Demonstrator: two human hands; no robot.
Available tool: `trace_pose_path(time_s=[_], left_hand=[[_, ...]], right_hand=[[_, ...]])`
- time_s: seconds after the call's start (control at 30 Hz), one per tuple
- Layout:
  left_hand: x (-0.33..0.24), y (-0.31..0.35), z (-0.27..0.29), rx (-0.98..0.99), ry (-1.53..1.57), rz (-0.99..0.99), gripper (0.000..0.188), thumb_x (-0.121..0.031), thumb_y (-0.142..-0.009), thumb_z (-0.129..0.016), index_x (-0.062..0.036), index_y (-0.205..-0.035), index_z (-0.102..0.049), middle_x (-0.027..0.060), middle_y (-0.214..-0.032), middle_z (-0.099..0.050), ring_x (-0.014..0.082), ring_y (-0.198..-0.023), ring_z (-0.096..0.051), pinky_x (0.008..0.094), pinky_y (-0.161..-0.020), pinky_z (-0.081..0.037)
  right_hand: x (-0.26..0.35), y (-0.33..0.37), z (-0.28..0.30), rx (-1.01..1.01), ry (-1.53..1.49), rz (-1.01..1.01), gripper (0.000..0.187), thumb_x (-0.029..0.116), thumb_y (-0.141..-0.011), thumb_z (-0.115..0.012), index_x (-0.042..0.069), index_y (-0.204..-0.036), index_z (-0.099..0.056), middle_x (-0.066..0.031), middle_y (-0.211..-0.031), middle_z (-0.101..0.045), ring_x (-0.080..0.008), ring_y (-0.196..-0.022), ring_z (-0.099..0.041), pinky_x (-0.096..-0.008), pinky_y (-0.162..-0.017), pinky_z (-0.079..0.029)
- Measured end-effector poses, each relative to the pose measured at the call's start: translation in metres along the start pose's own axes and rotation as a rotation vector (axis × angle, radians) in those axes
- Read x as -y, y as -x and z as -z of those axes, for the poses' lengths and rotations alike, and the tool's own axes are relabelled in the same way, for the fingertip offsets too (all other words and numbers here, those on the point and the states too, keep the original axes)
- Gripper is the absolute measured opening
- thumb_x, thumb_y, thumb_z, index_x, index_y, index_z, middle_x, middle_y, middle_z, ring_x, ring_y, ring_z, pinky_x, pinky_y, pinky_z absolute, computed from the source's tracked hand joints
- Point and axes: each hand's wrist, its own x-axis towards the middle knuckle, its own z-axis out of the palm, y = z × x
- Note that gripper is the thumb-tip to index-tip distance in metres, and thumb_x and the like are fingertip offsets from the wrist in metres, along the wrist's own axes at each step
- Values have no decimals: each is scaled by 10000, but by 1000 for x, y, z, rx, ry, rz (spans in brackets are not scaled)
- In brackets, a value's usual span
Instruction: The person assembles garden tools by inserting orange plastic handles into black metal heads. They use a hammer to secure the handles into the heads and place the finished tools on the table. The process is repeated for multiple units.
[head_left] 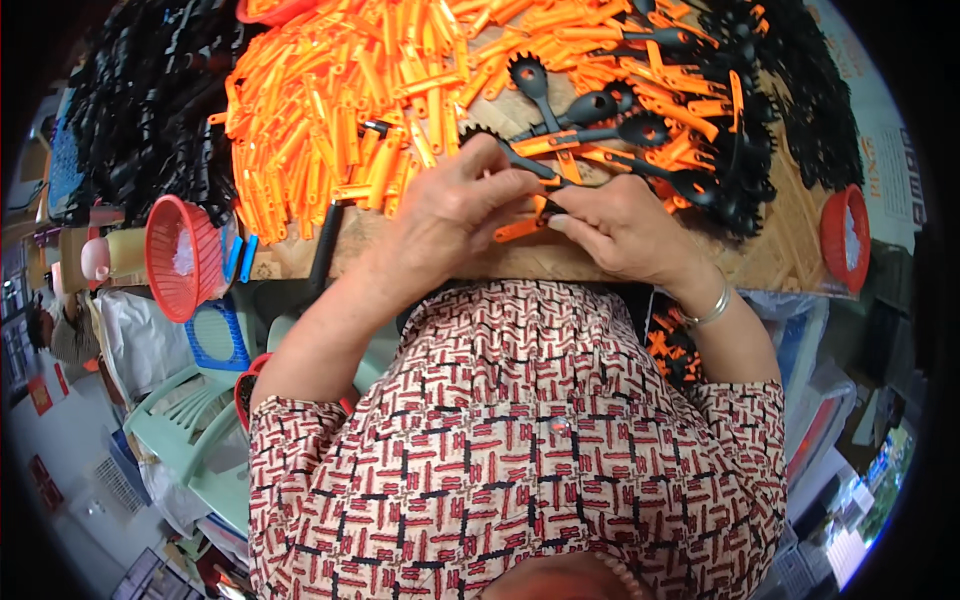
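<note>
Close to the table's near edge, both of my hands are closed around one piece. My left hand (pixel 465 205) grips a black pasta server (pixel 527 163), whose toothed head shows just beyond my knuckles. My right hand (pixel 622 225) pinches at the lower end of its shaft, where the fingers hide the joint. An orange handle (pixel 517 232) shows below and between the hands; I cannot tell whether it is joined to the server. Beyond them lie loose pasta servers (pixel 530 78), some with orange handles attached.
A large heap of orange handles (pixel 330 110) covers the table's left and middle. Black parts (pixel 150 110) are piled at far left and more (pixel 800 90) at right. Red baskets (pixel 180 258) (pixel 845 238) hang at both sides. A black-handled tool (pixel 326 245) lies at the near edge.
</note>
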Motion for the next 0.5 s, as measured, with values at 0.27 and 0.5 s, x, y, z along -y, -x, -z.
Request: trace_pose_path(time_s=[0.27, 0.5], left_hand=[[70, -35, 48, -328, -347, 58, 235, -182, -950, -718, -123, -1176, -740, 78, -945, -665, 209, -789, -658, 346, -712, -531], [121, -94, 88, -90, -930, -216, 280, -104, -885, -644, -198, -1132, -735, 41, -1055, -614, 270, -1073, -572, 404, -889, -485]], right_hand=[[22, -3, 42, -77, 747, 95, 243, 106, -851, -678, 56, -1089, -688, -53, -795, -572, -230, -787, -599, -377, -732, -429], [13, 6, 67, -99, 860, 75, 354, 122, -785, -762, 24, -1115, -680, -85, -999, -587, -245, -1002, -585, -405, -947, -447]])
